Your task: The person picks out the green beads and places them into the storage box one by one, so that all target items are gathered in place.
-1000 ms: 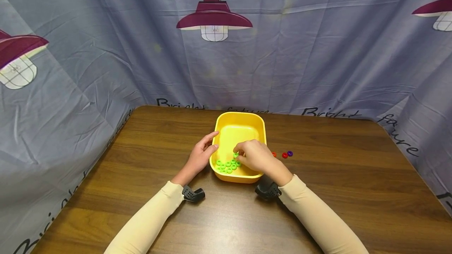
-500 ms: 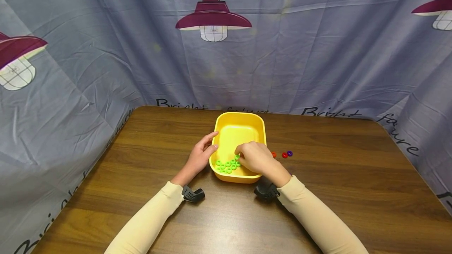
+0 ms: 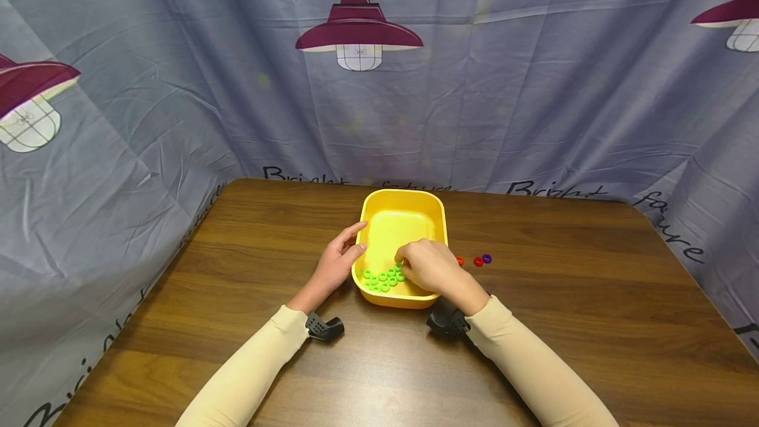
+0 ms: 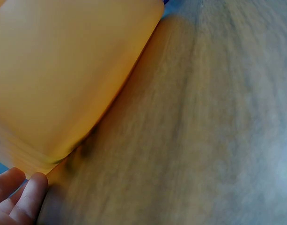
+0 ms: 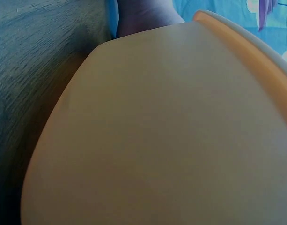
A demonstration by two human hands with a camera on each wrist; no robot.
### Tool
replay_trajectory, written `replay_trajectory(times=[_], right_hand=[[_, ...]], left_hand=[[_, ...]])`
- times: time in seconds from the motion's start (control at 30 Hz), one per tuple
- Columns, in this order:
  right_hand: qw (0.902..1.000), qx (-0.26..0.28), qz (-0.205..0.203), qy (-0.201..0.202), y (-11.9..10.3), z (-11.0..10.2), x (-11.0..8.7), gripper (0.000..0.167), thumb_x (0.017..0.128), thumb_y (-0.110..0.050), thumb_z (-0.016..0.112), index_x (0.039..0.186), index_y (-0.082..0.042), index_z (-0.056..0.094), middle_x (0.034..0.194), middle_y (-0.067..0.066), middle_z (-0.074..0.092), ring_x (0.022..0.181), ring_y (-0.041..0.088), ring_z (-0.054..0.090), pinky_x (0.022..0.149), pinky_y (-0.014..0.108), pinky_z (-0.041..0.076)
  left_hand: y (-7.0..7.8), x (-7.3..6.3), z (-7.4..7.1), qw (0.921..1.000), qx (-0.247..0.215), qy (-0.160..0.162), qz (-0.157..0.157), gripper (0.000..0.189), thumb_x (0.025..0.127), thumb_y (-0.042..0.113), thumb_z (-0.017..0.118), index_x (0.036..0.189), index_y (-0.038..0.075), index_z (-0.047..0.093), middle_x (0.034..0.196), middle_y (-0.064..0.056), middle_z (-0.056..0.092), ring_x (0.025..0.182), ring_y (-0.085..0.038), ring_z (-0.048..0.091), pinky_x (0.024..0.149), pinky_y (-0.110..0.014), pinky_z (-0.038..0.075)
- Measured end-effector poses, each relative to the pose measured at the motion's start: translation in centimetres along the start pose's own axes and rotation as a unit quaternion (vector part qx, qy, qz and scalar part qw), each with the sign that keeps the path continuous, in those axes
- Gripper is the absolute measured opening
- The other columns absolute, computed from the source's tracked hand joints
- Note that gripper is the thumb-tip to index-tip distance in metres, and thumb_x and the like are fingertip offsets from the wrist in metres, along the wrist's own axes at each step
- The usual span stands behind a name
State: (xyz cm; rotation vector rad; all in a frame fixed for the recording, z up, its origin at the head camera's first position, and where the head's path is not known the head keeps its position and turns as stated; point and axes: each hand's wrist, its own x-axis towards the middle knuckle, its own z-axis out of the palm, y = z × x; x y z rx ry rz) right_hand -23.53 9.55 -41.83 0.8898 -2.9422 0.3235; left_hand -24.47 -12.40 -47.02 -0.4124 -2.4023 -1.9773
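A yellow plastic bin [image 3: 385,236] stands on the table. Small green rings [image 3: 384,277] lie together in its near left part. My left hand [image 3: 335,263] rests against the bin's left side, fingers fairly straight, thumb tip at the rim. In the left wrist view its fingertips [image 4: 33,192] touch the outside wall near the base. My right hand [image 3: 431,265] reaches into the bin over the right wall. Its fingers curl down to pinch one green ring [image 3: 399,266] beside the others; the fingertips are mostly hidden. The bin's wall [image 5: 157,126] fills most of the right wrist view.
To the right of the bin lie an orange-red ring [image 3: 460,260], a red ring [image 3: 478,261] and a purple ring [image 3: 487,258]. The brown wooden table [image 3: 563,295] stretches out on both sides. A grey-blue curtain [image 3: 474,84] with printed lamps hangs behind it.
My right hand has moved slightly right and down inside the bin, bringing the pinched green ring close to the others. The left hand and the bin have not moved.
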Motion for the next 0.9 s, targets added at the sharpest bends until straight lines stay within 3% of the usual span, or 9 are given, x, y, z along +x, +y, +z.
replay_trajectory(times=[0.3,0.5,0.7,0.8,0.9], right_hand=[[1.0000,0.001,-0.001,-0.002,0.1,0.1,0.0,0.022,0.084,-0.003,0.065,0.072,-0.021,0.068,0.065,-0.006,0.053,0.059,0.013,0.043,0.050,0.028,0.031],[0.9994,0.033,0.007,0.002,0.2,-0.1,0.0,0.014,0.087,-0.008,0.068,0.091,-0.016,0.079,0.081,-0.004,0.072,0.068,0.013,0.059,0.058,0.031,0.046],[0.9884,0.139,-0.017,0.058,0.7,-0.6,-0.2,0.018,0.090,-0.012,0.072,0.104,-0.004,0.078,0.094,0.006,0.078,0.085,0.019,0.071,0.079,0.037,0.058],[0.9775,0.183,-0.019,0.102,1.2,-1.3,-0.7,0.019,0.090,-0.011,0.072,0.105,-0.002,0.078,0.100,0.009,0.078,0.092,0.024,0.072,0.085,0.042,0.058],[0.9688,0.197,-0.013,0.149,2.2,-2.0,-1.6,0.019,0.089,-0.010,0.073,0.106,-0.001,0.078,0.102,0.011,0.078,0.093,0.027,0.072,0.083,0.045,0.058]], left_hand=[[-0.1,0.0,0.1,1.0000,0.002,0.002,-0.001,0.050,0.101,0.007,0.056,0.150,0.006,0.050,0.141,-0.025,0.059,0.125,-0.037,0.059,0.090,-0.014,0.047],[-0.1,0.1,0.1,1.0000,0.003,-0.001,-0.005,0.050,0.101,0.008,0.056,0.150,0.007,0.050,0.143,-0.025,0.058,0.127,-0.038,0.058,0.092,-0.015,0.046],[-0.2,0.0,-0.1,0.9999,0.007,-0.004,-0.011,0.052,0.102,0.010,0.055,0.153,0.010,0.047,0.153,-0.019,0.051,0.136,-0.036,0.054,0.107,-0.037,0.048],[-0.3,-0.1,-0.4,0.9997,-0.012,-0.003,-0.022,0.055,0.104,0.011,0.053,0.157,0.011,0.041,0.154,-0.022,0.049,0.136,-0.038,0.054,0.106,-0.047,0.050],[-0.3,-0.3,-0.8,0.9987,-0.035,-0.006,-0.036,0.057,0.105,0.010,0.050,0.160,0.011,0.034,0.151,-0.026,0.050,0.131,-0.041,0.057,0.099,-0.046,0.055]])
